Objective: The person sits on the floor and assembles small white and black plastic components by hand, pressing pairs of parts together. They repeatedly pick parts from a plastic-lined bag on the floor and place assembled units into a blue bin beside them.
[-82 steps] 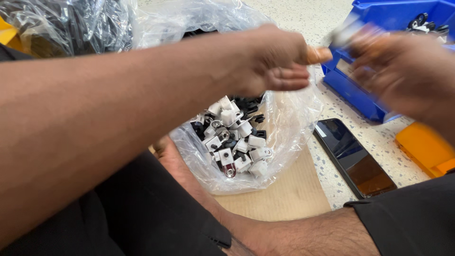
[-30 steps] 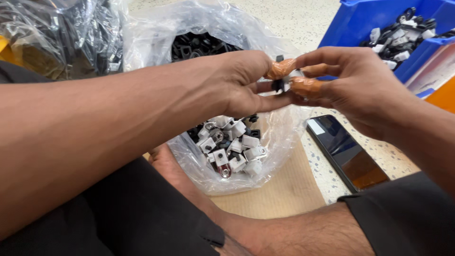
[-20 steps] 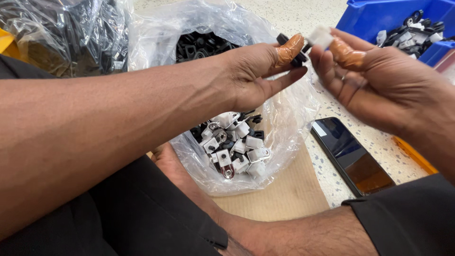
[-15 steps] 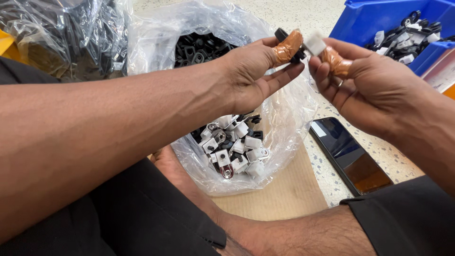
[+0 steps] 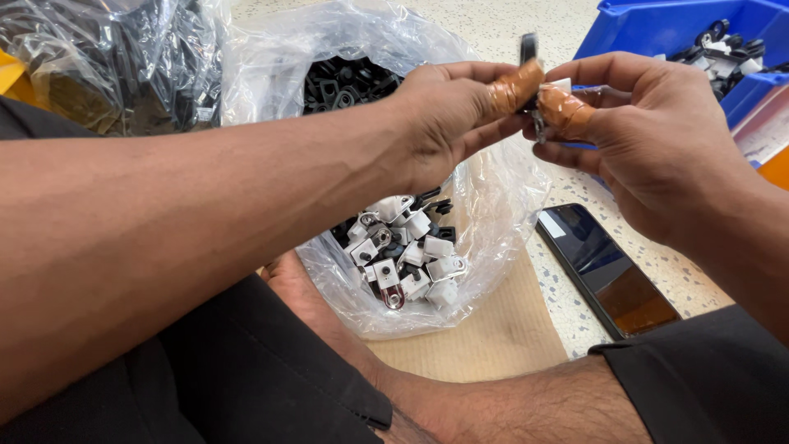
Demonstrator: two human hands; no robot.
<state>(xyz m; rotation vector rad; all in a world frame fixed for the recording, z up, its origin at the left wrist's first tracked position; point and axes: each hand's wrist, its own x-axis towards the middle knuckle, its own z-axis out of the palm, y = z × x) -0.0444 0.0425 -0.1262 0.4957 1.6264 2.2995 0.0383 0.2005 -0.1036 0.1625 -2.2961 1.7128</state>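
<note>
My left hand (image 5: 448,123) and my right hand (image 5: 649,140) meet above a clear plastic bag (image 5: 493,205). Both thumbs are wrapped in brown tape. Between the left thumb and fingers I pinch a small black part (image 5: 528,48). The right thumb and fingers pinch a small white part (image 5: 560,85) with a bit of metal under it. The two parts touch each other. Inside the bag lie several white and metal clips (image 5: 407,255) and, further back, black square parts (image 5: 345,82).
A blue bin (image 5: 649,33) with assembled black and white pieces stands at the back right. A dark phone (image 5: 604,271) lies on the speckled floor beside a cardboard sheet (image 5: 485,337). More plastic bags (image 5: 107,57) sit at the back left. My bare leg crosses the foreground.
The hands were apart half a second ago, each with its own part; now they have come together and the black and white parts touch. The camera has dipped slightly.
</note>
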